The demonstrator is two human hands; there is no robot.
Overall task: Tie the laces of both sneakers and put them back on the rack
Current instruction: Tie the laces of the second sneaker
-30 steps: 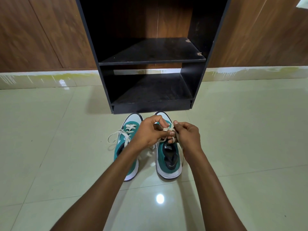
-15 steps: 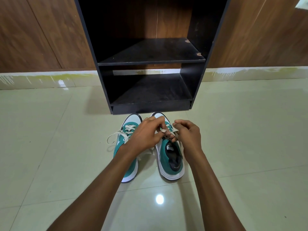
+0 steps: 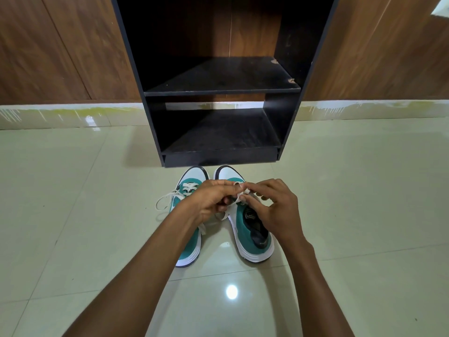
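Both hands on R shoe's lace, just in front of rack
L hand & R hand pinch lace over R shoe; L shoe beside it, before rack, lace loose.

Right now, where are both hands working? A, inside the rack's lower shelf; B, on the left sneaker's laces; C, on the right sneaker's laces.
C: the left hand and right hand pinch the laces over the right sneaker.

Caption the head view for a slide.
Both hands, left hand and right hand, tie the right sneaker laces before an empty black rack.
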